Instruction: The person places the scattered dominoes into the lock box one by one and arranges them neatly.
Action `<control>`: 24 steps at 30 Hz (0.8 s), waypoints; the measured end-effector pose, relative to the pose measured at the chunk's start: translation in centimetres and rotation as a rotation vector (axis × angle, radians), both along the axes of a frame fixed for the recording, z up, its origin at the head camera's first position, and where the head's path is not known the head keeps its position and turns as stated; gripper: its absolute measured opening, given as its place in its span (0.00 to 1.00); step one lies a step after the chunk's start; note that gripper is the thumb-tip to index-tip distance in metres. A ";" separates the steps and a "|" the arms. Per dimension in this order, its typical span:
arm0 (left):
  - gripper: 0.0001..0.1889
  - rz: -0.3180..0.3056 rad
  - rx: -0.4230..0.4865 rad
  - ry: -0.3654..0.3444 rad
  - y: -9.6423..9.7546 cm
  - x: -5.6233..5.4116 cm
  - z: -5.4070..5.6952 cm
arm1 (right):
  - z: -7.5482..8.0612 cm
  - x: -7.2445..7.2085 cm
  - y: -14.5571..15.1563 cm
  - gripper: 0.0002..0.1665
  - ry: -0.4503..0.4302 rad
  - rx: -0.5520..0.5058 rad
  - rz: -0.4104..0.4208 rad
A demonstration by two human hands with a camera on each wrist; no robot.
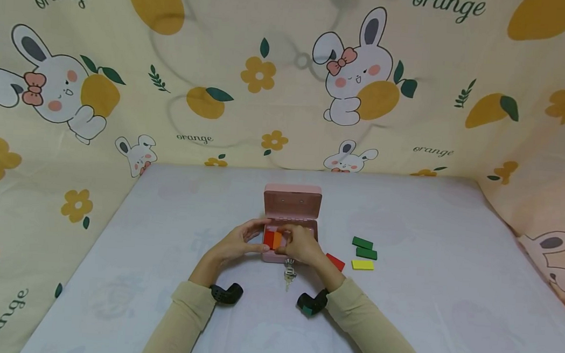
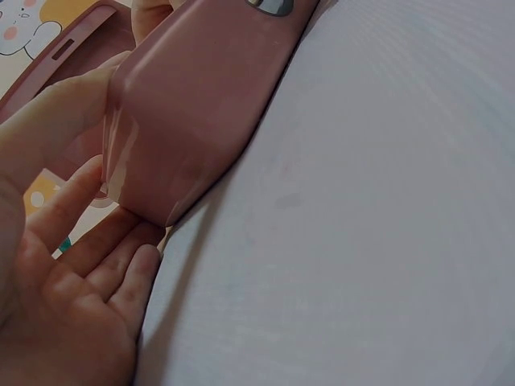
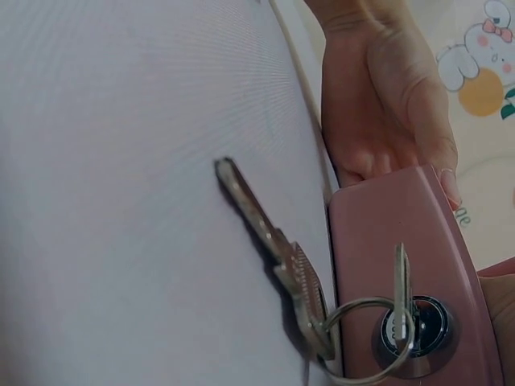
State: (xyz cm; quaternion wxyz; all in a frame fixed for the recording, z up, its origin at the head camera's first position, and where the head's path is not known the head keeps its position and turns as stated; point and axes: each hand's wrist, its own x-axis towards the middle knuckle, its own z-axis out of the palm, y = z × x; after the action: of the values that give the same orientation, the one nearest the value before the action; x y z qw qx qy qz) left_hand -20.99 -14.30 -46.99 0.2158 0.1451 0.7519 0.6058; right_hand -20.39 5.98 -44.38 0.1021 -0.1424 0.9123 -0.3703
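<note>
A pink metal box (image 1: 274, 257) stands on the table with its lid (image 1: 292, 203) raised. My left hand (image 1: 237, 241) holds the box's left side, its thumb near the front rim and its fingers along the side towards the back. Inside lie a red block (image 1: 268, 239) and, beside it, an orange block (image 1: 277, 241). My right hand (image 1: 302, 245) reaches into the box and pinches the orange block between thumb and fingers; its palm side is hidden. From the lock (image 3: 426, 326) in the front wall, a key ring (image 3: 346, 305) hangs with a second key (image 3: 265, 233).
Right of the box lie two green blocks (image 1: 362, 243), a yellow block (image 1: 362, 264) and a red block (image 1: 335, 262) partly behind the right forearm. A printed cloth (image 1: 288, 90) rises behind the white tabletop (image 1: 426, 293).
</note>
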 end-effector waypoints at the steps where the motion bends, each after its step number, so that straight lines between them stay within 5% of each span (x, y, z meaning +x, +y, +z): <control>1: 0.35 0.001 0.001 0.001 0.0 0.0 0.0 | 0.0 0.0 0.0 0.29 -0.003 -0.004 -0.002; 13: 0.36 -0.025 0.016 0.024 0.1 0.1 0.4 | 0.6 0.4 1.3 0.25 0.031 -0.234 0.051; 24: 0.36 -0.012 -0.004 0.011 0.1 0.1 0.3 | 1.7 1.3 2.8 0.22 0.039 -0.248 0.058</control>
State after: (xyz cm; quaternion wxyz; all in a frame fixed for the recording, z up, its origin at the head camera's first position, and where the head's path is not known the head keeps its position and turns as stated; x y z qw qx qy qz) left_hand -20.87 -14.21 -46.69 0.2156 0.1527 0.7534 0.6022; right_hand -19.05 8.81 -42.68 0.0766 -0.1873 0.8567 -0.4744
